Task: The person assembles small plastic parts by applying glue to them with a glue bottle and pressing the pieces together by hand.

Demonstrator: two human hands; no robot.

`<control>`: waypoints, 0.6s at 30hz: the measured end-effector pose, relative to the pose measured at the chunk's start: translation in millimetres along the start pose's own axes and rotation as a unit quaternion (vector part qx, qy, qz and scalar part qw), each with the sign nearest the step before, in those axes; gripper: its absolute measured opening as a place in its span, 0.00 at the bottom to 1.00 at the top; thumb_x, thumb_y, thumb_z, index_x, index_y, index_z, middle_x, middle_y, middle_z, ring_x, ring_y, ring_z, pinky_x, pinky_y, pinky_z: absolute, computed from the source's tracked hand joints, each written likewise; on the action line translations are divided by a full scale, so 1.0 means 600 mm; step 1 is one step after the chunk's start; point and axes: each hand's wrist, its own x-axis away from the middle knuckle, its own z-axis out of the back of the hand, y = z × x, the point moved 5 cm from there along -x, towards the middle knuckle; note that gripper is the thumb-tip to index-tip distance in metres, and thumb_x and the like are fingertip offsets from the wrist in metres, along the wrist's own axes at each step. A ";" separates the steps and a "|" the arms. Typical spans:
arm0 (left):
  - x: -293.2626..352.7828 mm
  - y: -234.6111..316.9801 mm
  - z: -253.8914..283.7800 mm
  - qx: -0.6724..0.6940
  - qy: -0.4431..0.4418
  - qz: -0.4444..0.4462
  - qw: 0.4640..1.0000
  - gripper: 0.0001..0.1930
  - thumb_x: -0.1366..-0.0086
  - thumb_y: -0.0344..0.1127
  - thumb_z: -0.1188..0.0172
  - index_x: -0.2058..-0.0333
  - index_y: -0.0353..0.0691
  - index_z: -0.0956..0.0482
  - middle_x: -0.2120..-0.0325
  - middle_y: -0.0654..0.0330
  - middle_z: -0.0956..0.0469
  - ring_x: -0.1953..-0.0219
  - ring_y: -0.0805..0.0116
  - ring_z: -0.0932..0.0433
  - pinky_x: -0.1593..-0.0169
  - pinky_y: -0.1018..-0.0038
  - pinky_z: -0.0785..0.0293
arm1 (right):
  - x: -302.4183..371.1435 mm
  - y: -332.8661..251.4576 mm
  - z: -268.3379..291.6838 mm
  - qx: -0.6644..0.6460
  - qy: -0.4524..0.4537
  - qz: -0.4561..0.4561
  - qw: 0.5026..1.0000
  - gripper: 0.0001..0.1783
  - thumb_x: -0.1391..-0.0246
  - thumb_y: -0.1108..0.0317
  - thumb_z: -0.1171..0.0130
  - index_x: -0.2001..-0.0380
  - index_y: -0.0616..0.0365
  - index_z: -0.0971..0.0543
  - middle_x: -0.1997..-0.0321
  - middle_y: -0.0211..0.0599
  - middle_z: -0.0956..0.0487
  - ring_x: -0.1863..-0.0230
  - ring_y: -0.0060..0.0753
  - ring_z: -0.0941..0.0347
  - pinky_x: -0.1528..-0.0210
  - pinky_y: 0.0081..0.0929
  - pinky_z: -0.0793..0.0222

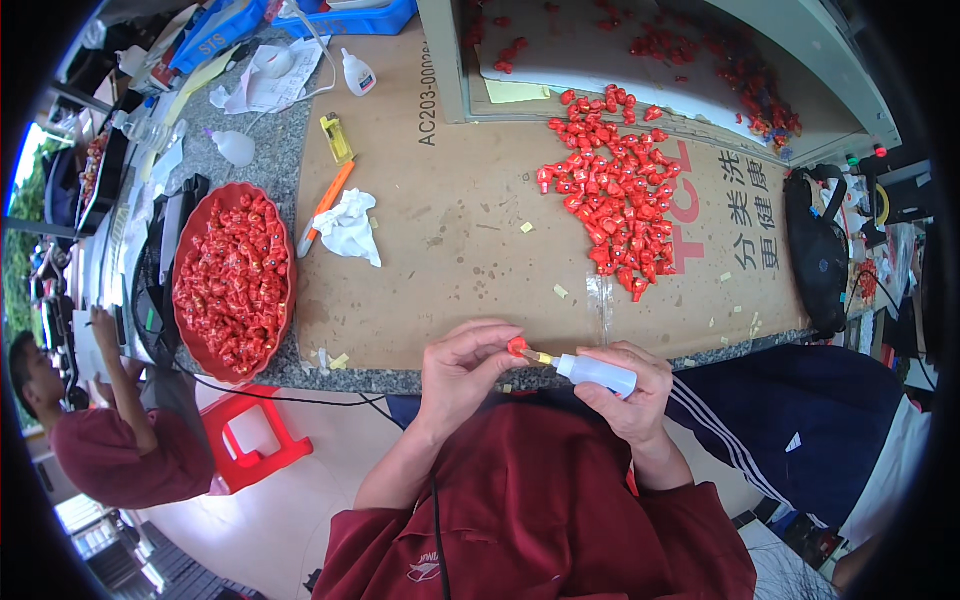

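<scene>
Cardboard-covered worktop (450,230) edge first, where the left hand (462,372) pinches a small red part (517,346) and the right hand (628,390) grips a glue bottle (597,373) whose tip touches it, seemingly mid-batch, with one red pile (620,195) beyond and a full red bowl (233,281) left.

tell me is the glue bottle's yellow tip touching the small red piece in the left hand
Touching. The head view shows the yellow tip of the glue bottle, held in the right hand, meeting the small red piece pinched by the left hand, no gap visible.
</scene>
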 end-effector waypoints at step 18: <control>-0.002 0.003 -0.002 -0.008 0.008 -0.006 1.000 0.12 0.47 0.13 0.44 0.62 0.26 0.25 0.63 0.53 0.26 0.64 0.65 0.21 0.58 0.74 0.22 | 0.002 0.010 -0.003 -0.010 0.008 -0.022 1.000 0.17 0.65 0.75 0.32 0.66 0.66 0.21 0.80 0.34 0.26 0.81 0.22 0.33 0.79 0.18 0.40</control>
